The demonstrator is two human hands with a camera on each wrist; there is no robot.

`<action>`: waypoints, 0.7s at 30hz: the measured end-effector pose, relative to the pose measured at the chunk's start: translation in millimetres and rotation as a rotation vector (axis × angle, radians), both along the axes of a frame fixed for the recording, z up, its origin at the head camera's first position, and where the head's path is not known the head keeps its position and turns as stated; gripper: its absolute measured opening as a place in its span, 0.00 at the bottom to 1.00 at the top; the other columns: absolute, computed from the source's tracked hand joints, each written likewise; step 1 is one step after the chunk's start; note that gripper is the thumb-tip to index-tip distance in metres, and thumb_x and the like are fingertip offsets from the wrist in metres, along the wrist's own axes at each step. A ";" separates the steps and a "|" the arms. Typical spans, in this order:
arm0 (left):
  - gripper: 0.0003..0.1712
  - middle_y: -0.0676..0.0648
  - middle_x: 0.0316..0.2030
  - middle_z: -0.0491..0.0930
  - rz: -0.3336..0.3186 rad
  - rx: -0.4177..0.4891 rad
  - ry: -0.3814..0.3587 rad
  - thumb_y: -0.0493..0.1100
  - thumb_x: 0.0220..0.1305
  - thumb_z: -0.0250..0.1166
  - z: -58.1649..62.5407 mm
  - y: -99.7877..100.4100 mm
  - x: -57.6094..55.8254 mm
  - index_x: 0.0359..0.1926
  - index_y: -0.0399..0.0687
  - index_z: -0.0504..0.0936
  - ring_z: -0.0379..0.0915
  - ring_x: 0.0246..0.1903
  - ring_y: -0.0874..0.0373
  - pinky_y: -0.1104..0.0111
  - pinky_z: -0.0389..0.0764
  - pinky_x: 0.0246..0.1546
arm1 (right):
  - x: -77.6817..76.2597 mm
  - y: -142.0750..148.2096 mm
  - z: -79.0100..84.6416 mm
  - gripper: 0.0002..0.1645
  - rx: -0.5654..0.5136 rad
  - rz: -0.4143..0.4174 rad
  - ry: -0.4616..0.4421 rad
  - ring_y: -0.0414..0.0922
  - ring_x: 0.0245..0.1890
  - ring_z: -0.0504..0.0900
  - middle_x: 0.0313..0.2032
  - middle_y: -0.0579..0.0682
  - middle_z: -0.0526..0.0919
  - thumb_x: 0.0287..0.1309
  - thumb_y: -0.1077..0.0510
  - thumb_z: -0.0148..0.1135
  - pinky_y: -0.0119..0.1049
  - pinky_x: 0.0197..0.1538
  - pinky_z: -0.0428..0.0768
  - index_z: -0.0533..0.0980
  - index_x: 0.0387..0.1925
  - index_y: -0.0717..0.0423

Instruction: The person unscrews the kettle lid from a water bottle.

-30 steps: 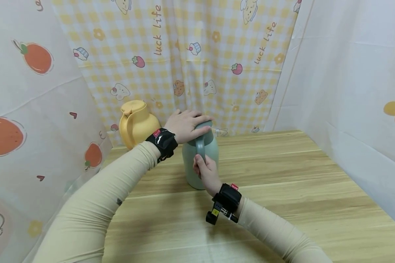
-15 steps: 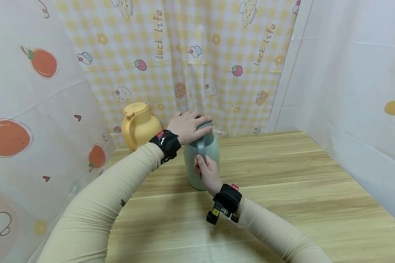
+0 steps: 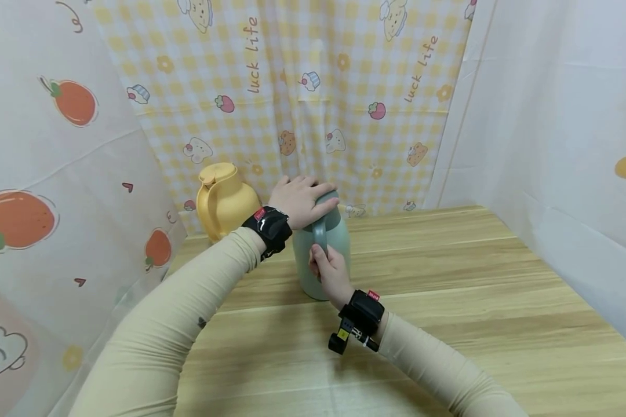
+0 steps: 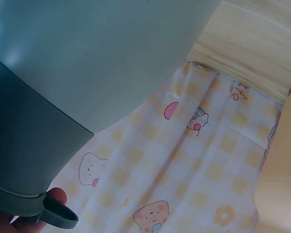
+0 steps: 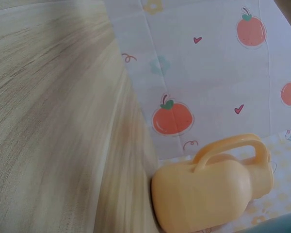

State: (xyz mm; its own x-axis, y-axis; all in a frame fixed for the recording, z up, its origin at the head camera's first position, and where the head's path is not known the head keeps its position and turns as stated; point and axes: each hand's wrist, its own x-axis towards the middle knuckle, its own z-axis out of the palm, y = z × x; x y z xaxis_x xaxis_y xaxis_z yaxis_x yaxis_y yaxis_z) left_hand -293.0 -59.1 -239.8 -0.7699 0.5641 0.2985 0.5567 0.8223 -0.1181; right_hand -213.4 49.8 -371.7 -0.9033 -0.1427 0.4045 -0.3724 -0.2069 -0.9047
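A pale green thermos jug (image 3: 339, 246) stands upright on the table, with a darker green collar and handle (image 3: 320, 233). My right hand (image 3: 334, 277) grips that handle, thumb along its outer side. From above, my left hand (image 3: 298, 202) holds the jug's lid (image 3: 329, 197), its thumb and index finger lying across it and the other fingers bending over the far side. In the left wrist view the jug's body (image 4: 121, 53) fills the upper left, and a fingertip (image 4: 58, 195) shows beside the lid's lip (image 4: 60, 213). The right wrist view hides the right hand.
A yellow jug (image 3: 233, 202) stands behind my left wrist; it shows in full in the right wrist view, handle (image 5: 233, 143) included. A checked curtain (image 3: 386, 139) closes the back of the wooden table (image 3: 428, 301). White printed sheets hang left and right.
Both hands keep their places on the green jug. The whole head view has shifted slightly, so jugs and curtain sit a little farther right.
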 end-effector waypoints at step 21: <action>0.33 0.50 0.52 0.75 0.077 -0.060 0.026 0.71 0.70 0.36 1.7 8.0 4.5 0.68 0.69 0.68 0.71 0.45 0.54 0.60 0.64 0.42 | 0.4 1.1 -0.6 0.23 -0.008 0.010 0.022 0.41 0.19 0.60 0.19 0.50 0.63 0.76 0.53 0.41 0.33 0.27 0.58 0.65 0.27 0.66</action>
